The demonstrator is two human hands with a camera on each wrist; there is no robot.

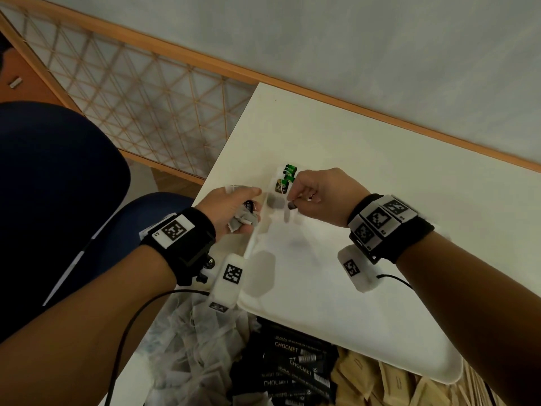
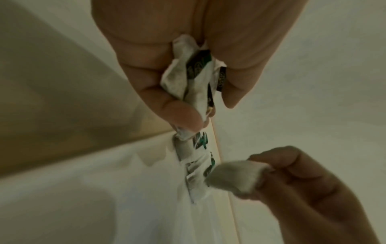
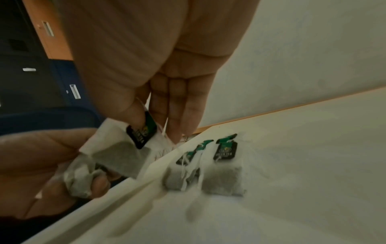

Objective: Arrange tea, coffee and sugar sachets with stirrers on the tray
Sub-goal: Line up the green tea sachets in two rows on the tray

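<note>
A white tray (image 1: 336,288) lies on the white table. At its far left corner lie tea bags with green tags (image 1: 285,178), also seen side by side in the right wrist view (image 3: 223,176). My left hand (image 1: 248,212) hovers just off the tray's left rim and grips a crumpled bunch of tea bags (image 2: 188,77). My right hand (image 1: 292,197) is over the corner beside the laid bags and pinches one tea bag (image 3: 119,153) by its top, between thumb and fingers. That bag hangs above the tray's rim, close to the left hand.
Near the front edge lie heaps of supplies: loose tea bags (image 1: 190,347), black CHOCMET sachets (image 1: 292,367), brown sachets (image 1: 380,382) and wooden stirrers (image 1: 474,388). A dark blue seat (image 1: 58,200) and a lattice screen (image 1: 131,98) stand to the left.
</note>
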